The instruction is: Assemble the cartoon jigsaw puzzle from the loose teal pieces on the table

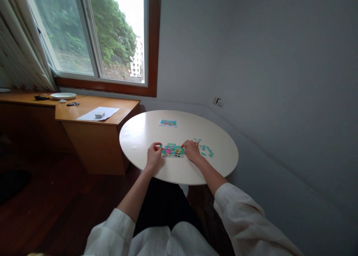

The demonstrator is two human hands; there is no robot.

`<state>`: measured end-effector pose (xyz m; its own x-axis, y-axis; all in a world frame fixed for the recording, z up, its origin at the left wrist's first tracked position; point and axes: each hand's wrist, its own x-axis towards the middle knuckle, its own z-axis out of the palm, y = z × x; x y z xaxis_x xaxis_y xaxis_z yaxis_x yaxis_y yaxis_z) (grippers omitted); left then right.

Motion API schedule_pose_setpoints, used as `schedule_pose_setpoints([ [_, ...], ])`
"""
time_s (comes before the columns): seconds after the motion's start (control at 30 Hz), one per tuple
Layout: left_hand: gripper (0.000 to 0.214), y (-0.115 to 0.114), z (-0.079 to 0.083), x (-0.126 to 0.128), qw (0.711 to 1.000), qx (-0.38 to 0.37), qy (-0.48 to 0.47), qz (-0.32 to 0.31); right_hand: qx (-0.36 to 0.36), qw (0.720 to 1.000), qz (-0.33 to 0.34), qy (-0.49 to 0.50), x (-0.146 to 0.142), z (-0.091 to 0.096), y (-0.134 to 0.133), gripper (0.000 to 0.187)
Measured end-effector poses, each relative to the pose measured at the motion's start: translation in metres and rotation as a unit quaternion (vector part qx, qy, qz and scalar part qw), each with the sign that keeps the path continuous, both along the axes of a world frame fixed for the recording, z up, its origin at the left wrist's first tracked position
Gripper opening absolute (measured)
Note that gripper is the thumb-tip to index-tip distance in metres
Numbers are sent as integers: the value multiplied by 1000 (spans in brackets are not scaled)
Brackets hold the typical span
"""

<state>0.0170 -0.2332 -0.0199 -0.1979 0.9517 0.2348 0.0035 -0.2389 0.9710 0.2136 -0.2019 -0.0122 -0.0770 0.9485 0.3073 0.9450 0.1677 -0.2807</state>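
Observation:
A partly assembled jigsaw puzzle [172,151] with pink and yellow cartoon figures on a green ground lies on the round white table [145,131]. At its left edge is my left hand [153,156], fingers apart, with the fingertips at the upper left corner. My right hand [192,151] is at the upper right edge, its fingers bent and pinched together on a puzzle piece that they mostly cover. Several loose green puzzle pieces [207,150] are scattered just right of that hand.
Toward the table's far side lies a small picture card [167,123] with a similar cartoon. A wooden desk [128,106] at the left bears a white plate [63,95], a paper sheet [110,112] and a small white box [100,115]. A wall socket [220,102] is behind the table.

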Motion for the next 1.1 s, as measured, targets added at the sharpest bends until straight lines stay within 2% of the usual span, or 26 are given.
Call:
schedule_pose_setpoints([
  [0.17, 21, 0, 0, 0, 1000, 0, -4, -5, 50, 997, -33, 44, 10, 8, -3, 41],
  [0.37, 22, 1, 0, 0, 1000, -2, -6, -2, 73, 990, -98, 69, 44, 15, -10, 39],
  [0.6, 23, 2, -1, 0, 1000, 1, -12, -7, 86, 984, -133, 83, 65, -4, -20, 39],
  [0.77, 22, 1, -1, -1, 1000, 3, -7, -6, 87, 987, -106, 88, 65, -15, -25, 40],
  [0.97, 22, 1, 0, -1, 1000, 6, -8, -3, 87, 996, -14, 24, 55, -13, -30, 28],
  [1.1, 23, 1, 1, -1, 1000, 2, -7, -4, 70, 998, -2, 2, 51, -12, -33, 22],
])
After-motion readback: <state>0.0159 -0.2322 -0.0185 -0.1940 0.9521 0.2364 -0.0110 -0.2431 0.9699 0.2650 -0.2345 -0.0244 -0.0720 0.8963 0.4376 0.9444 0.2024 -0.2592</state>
